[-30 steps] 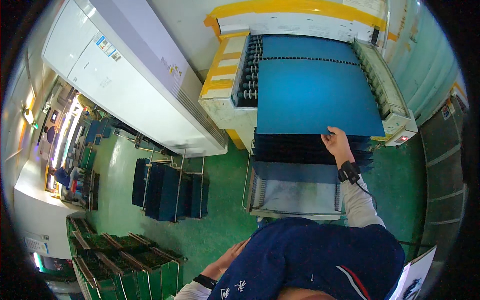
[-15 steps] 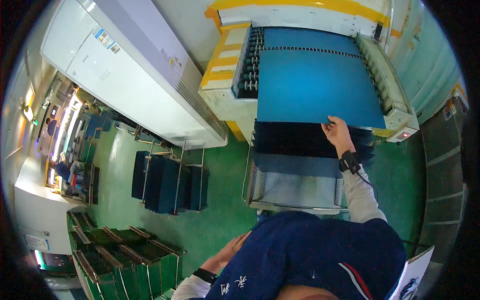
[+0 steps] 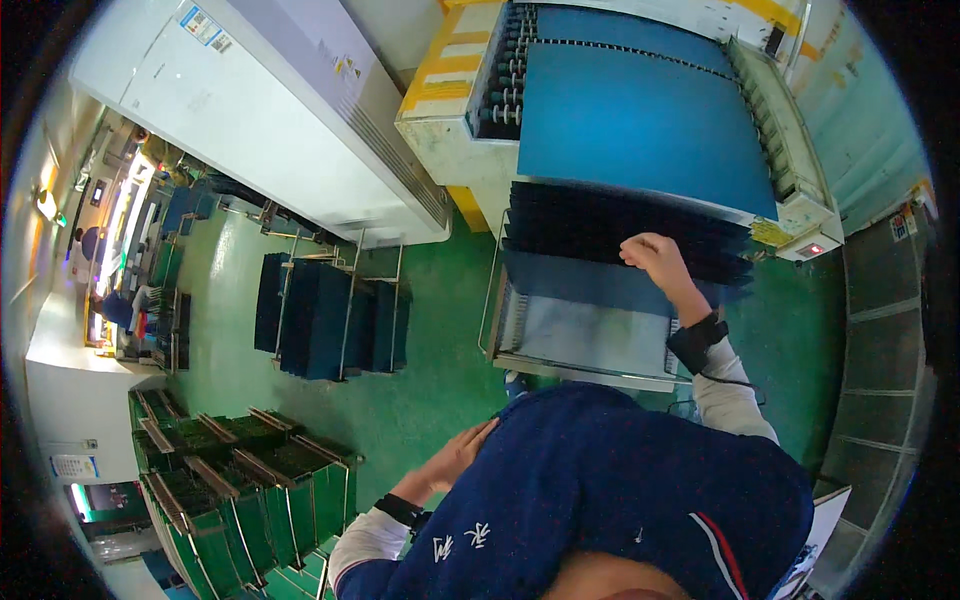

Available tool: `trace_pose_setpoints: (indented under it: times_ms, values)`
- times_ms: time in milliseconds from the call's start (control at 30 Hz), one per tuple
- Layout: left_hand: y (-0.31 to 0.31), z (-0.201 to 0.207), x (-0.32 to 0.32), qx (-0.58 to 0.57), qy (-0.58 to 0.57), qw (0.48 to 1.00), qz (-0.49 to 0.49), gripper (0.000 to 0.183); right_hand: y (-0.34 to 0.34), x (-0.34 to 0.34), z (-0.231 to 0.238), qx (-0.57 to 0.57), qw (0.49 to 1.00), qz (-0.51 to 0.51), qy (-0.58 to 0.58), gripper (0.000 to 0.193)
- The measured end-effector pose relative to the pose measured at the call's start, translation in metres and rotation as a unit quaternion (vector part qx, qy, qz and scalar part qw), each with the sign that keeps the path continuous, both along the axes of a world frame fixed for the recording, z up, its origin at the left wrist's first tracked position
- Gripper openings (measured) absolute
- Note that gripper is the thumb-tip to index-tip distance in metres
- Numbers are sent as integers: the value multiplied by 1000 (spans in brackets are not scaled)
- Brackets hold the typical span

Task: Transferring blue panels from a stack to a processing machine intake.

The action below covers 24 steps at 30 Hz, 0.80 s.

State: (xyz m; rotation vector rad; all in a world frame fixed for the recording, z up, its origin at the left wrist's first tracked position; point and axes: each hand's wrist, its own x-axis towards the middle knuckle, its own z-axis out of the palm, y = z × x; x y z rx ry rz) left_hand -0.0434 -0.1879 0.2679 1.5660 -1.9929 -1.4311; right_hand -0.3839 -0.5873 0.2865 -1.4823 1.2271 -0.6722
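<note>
Green floor surrounds a rack (image 3: 590,340) where the right hand (image 3: 655,260), fingers curled closed on the dark panels (image 3: 600,225), leads; left hand (image 3: 460,455) hangs open, well apart.

The right hand (image 3: 658,262) is reaching out and resting on the dark blue sheets (image 3: 600,225) stacked upright in a wire rack (image 3: 590,345), fingers seemingly curled over one top edge. A large blue sheet (image 3: 640,125) is lying on the machine (image 3: 455,150) behind. The left hand (image 3: 462,452) is hanging open beside the blue jacket (image 3: 610,490).
</note>
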Motion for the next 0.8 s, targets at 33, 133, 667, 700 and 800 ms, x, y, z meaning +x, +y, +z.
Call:
trace_pose_setpoints:
  times_ms: [33,133,667,700,800]
  values:
    - [2,-5,2,-18,-1,1000,-6,77,7,1,-1,-53,998,24,36,27]
    - [8,-20,5,-12,8,1000,3,78,30,5,0,-180,977,48,103,24]
    - [22,-12,14,-34,-5,999,-20,95,48,6,-18,-299,899,59,314,21]
    - [24,-13,13,-36,2,999,-20,96,46,5,-21,-298,890,74,336,21]
    - [31,-25,17,-61,8,998,-28,101,40,2,-41,-251,867,91,420,23]
